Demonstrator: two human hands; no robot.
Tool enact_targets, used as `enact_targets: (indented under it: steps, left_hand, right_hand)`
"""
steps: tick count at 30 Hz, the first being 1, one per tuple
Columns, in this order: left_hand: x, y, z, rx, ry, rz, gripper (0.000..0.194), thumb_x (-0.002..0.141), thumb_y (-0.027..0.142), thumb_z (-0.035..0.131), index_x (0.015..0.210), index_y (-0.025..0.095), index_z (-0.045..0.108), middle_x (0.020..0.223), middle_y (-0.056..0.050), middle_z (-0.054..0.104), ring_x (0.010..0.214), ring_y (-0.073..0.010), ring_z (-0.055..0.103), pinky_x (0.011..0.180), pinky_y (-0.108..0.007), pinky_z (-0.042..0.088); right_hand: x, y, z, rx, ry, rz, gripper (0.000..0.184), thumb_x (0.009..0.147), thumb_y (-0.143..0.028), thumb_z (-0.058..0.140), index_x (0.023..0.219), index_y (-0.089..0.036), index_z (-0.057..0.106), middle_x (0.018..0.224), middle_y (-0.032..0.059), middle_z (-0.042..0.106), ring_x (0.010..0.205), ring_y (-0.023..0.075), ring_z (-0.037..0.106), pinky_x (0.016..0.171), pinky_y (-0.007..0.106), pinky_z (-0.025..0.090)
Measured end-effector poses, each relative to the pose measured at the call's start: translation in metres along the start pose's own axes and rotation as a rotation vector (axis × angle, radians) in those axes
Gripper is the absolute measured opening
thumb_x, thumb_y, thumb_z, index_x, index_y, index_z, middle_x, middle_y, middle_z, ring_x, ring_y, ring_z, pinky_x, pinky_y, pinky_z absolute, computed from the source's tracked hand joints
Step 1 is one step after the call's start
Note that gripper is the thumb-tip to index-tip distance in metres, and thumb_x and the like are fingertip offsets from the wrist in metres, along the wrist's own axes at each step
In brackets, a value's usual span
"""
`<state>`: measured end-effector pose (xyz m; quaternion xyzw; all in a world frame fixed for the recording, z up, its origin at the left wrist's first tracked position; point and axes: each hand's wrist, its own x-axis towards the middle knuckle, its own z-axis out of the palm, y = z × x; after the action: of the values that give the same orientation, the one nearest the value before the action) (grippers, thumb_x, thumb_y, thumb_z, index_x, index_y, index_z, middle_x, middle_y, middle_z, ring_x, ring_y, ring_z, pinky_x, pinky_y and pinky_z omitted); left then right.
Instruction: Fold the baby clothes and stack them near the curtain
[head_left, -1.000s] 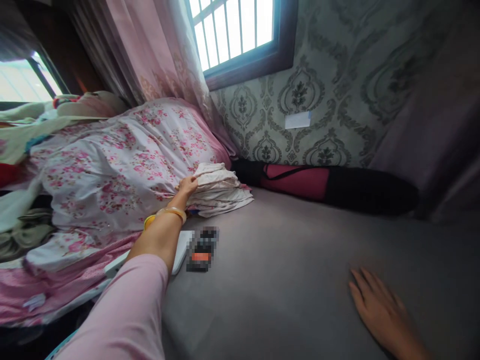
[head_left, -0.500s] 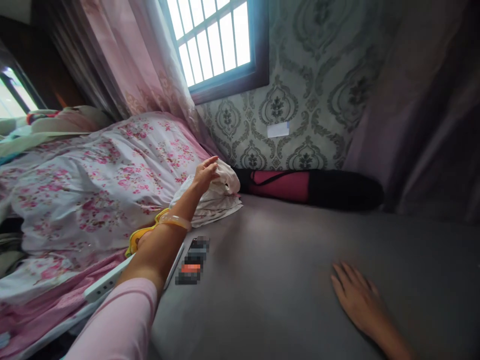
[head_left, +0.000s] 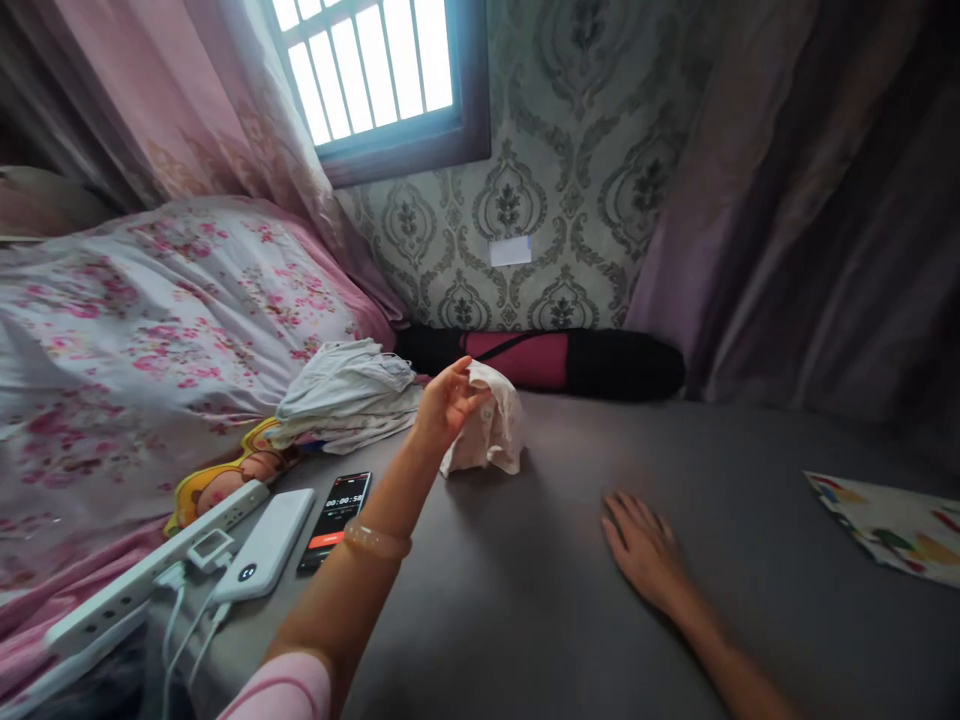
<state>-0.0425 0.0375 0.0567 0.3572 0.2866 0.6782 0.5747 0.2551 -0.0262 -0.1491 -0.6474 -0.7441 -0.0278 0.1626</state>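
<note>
My left hand point(head_left: 448, 402) pinches a small off-white cloth garment point(head_left: 495, 425), which hangs in folds just above the grey bed surface point(head_left: 555, 560); its exact kind I cannot make out. Left of that hand lies a crumpled pile of pale clothes point(head_left: 349, 385), against the floral bedding. Palm down on the grey surface, my right hand point(head_left: 646, 550) rests with its fingers spread and holds nothing.
By my left forearm lie a phone point(head_left: 341, 510) with a running timer, a white power bank point(head_left: 266, 545) and a power strip point(head_left: 157, 570) with cables. A black and pink long bag point(head_left: 525, 362) lies along the wall. At right is a patterned flat item point(head_left: 892, 530).
My left hand has lifted the off-white garment off the pile and carried it right. The view has turned rightward, and my right hand stays flat on the bed.
</note>
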Motion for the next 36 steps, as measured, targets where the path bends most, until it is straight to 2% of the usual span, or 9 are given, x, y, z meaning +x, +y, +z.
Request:
enact_targets:
  steps: [5,12,15,20,24,27,30,33,36]
  left_hand:
    - [-0.022,-0.04,0.015,-0.015,0.038,-0.028,0.05,0.055,0.002,0.047,0.101,0.016,0.062,0.073,0.003,0.051,0.061,-0.0069,0.051,0.074,-0.031,0.054]
    - [-0.042,-0.064,0.034,0.055,-0.057,0.059,0.063,0.056,0.007,0.057,0.118,0.015,0.054,0.074,0.005,0.053,0.067,-0.0083,0.058,0.077,-0.029,0.051]
    - [-0.044,-0.068,0.029,0.154,-0.095,0.094,0.069,0.059,0.01,0.061,0.127,0.014,0.047,0.081,0.001,0.059,0.075,-0.0127,0.061,0.077,-0.029,0.05]
    - [-0.035,-0.073,0.004,0.624,-0.031,0.43,0.061,0.064,0.014,0.059,0.124,0.017,0.05,0.11,-0.007,0.057,0.103,-0.0209,0.057,0.093,-0.036,0.044]
    - [-0.034,-0.083,-0.004,0.954,0.009,0.644,0.057,0.066,0.014,0.063,0.121,0.017,0.05,0.125,-0.011,0.051,0.12,-0.0252,0.047,0.104,-0.041,0.034]
    - [-0.041,-0.091,0.008,1.015,0.023,0.579,0.049,0.069,0.021,0.067,0.115,0.017,0.052,0.118,-0.011,0.055,0.112,-0.0248,0.052,0.098,-0.04,0.039]
    - [-0.049,-0.095,0.025,1.005,-0.002,0.397,0.043,0.068,0.031,0.072,0.105,0.017,0.057,0.104,-0.007,0.061,0.098,-0.022,0.057,0.086,-0.034,0.044]
    - [-0.054,-0.099,0.038,1.007,-0.095,0.179,0.035,0.069,0.042,0.07,0.091,0.017,0.061,0.088,-0.003,0.063,0.083,-0.0189,0.058,0.075,-0.029,0.044]
    - [-0.053,-0.11,0.041,1.018,-0.178,0.089,0.03,0.076,0.046,0.061,0.078,0.016,0.061,0.074,-0.001,0.059,0.074,-0.017,0.056,0.067,-0.027,0.043]
  right_hand:
    - [0.015,-0.019,-0.023,0.303,0.024,-0.058,0.045,0.092,-0.035,0.032,0.127,-0.015,0.054,0.134,0.0134,0.053,0.125,0.0242,0.048,0.105,0.042,0.035]
    - [0.051,-0.103,-0.047,0.716,0.089,0.01,0.07,0.077,-0.046,0.059,0.136,-0.016,0.037,0.135,0.0141,0.05,0.123,0.0279,0.048,0.1,0.041,0.04]
    - [0.059,-0.121,-0.043,0.827,0.127,0.092,0.049,0.081,-0.038,0.051,0.124,-0.014,0.049,0.119,0.0121,0.06,0.109,0.0261,0.056,0.091,0.038,0.045]
    - [0.071,-0.096,-0.046,1.055,0.193,0.213,0.029,0.08,-0.036,0.042,0.09,-0.018,0.063,0.084,0.0057,0.068,0.082,0.0227,0.06,0.076,0.034,0.047]
    - [0.071,-0.063,-0.086,1.315,0.198,0.177,0.03,0.075,-0.039,0.054,0.096,-0.02,0.064,0.087,0.003,0.069,0.077,0.0185,0.061,0.07,0.029,0.047]
    - [0.06,-0.046,-0.13,1.364,0.181,0.226,0.033,0.071,-0.038,0.061,0.098,-0.02,0.065,0.081,0.0012,0.07,0.068,0.0157,0.06,0.06,0.024,0.045]
    - [0.045,-0.035,-0.165,1.343,0.151,0.323,0.035,0.068,-0.037,0.064,0.097,-0.019,0.067,0.072,0.0005,0.069,0.058,0.015,0.059,0.052,0.023,0.041]
    - [0.035,-0.026,-0.178,1.294,0.082,0.402,0.033,0.065,-0.037,0.066,0.09,-0.017,0.069,0.064,0.0005,0.067,0.05,0.014,0.056,0.048,0.023,0.039]
    - [0.031,-0.016,-0.173,1.236,0.037,0.425,0.03,0.063,-0.039,0.066,0.083,-0.016,0.069,0.062,0.0011,0.066,0.049,0.0134,0.055,0.048,0.023,0.039]
